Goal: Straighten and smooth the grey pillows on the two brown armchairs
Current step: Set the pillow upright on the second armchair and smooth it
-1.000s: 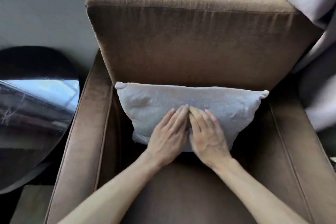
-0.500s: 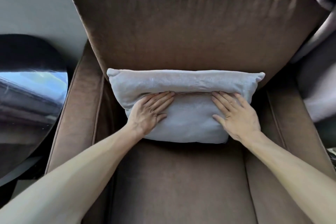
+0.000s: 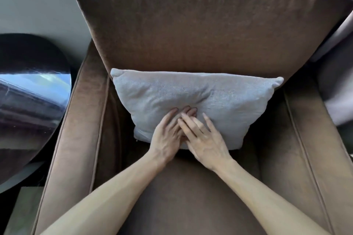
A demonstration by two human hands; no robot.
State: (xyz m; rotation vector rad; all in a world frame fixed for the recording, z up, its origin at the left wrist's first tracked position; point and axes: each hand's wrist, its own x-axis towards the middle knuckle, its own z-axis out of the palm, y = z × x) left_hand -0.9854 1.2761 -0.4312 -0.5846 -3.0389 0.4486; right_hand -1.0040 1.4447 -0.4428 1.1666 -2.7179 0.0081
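Pillow, grey, stands on the seat of the brown armchair, leaning back against the backrest, roughly centred between the two armrests. Top edge runs fairly level, corner tips poke out at upper left and upper right. Shallow dent and soft creases across the middle of the fabric. Both hands lie palm down on the lower middle of the pillow, nothing gripped. Left hand flat, fingers stretched up toward the dent. Right hand flat too, fingers spread, crossing partly over the left hand's fingers so the two overlap. Bare forearms reach in from the bottom edge over the seat cushion. Dark round glossy table just beside the left armrest. Grey curtain hangs beside the chair's right side.
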